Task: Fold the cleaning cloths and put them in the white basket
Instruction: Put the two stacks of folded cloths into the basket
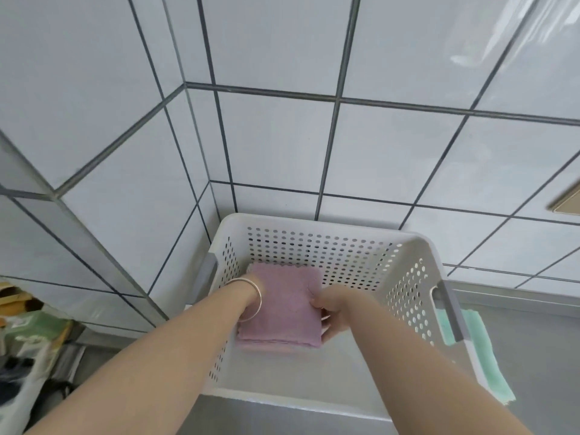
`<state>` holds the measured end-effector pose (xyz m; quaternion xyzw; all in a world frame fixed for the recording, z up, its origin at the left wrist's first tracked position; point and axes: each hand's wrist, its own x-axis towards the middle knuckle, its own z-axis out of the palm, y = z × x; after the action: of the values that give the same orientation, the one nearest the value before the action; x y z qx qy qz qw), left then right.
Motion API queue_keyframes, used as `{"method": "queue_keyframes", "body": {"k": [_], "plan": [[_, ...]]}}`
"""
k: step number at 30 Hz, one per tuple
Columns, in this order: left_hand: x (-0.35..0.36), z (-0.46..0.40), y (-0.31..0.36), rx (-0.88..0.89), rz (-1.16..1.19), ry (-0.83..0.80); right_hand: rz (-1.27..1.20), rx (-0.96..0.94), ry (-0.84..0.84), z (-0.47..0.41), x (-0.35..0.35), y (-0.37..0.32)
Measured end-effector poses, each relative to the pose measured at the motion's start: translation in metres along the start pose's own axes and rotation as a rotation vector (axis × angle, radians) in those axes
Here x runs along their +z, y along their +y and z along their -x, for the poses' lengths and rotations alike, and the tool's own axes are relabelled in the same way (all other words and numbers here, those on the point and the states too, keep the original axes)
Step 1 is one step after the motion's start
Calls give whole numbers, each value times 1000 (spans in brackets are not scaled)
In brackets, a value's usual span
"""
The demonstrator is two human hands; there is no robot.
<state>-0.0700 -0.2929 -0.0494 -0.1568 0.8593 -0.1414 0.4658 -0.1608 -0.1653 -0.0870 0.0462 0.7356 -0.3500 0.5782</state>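
Perforated matt plastic basket (317, 229), soft napped pink cloth (284, 306) – glossy glazed wall tiles (276, 136), brushed metal counter (533, 309)
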Motion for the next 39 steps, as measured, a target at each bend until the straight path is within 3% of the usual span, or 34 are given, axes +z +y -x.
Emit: {"method": "queue_keyframes", "body": {"k": [1, 2, 4, 7, 10, 12, 16, 17, 19, 21, 23, 25, 26, 27, 30, 34, 39], "plan": [[0, -9, 0, -59, 140, -7, -2, 3, -6, -4, 2, -1], [-2, -9, -2, -40, 103, -43, -4, 7, -8, -8, 4, -2], [0, -16, 0, 168, -268, -92, -12, 17, -7, -15, 7, -1], [1, -31, 11, 106, -333, -126, -15, 42, -5, -22, 10, 2], [-1, -28, 10, -10, -90, -81, -14, 41, -1, -27, 14, 2], [-1, -25, 11, -2, 6, -140, -26, 31, -2, -29, 16, 1], [6, -37, 11, 5, -113, -132, -38, 4, -4, -26, 20, 2], [5, -38, 13, -19, -55, -130, -31, 0, -1, -24, 22, 1], [3, -35, 15, -88, 334, 0, 12, 2, 10, -21, 26, 0], [6, -37, 15, -168, 530, 184, 182, -6, 47, -14, 29, -6], [9, -35, 19, -148, 528, 376, 590, -95, 216, -8, 31, -13], [14, -30, 26, -42, 482, 310, 897, -283, 512, 0, 32, -17], [17, -28, 28, -20, 417, 250, 977, -363, 578, 3, 33, -15], [20, -28, 30, -14, 371, 227, 1084, -432, 591, 7, 35, -12], [33, -37, 32, -51, 384, 172, 1382, -505, 396, 0, 37, 6], [38, -44, 26, -45, 433, 41, 1316, -433, 293, -26, 33, 19], [38, -43, 27, -49, 428, -5, 1329, -354, 272, -35, 33, 18]]}}
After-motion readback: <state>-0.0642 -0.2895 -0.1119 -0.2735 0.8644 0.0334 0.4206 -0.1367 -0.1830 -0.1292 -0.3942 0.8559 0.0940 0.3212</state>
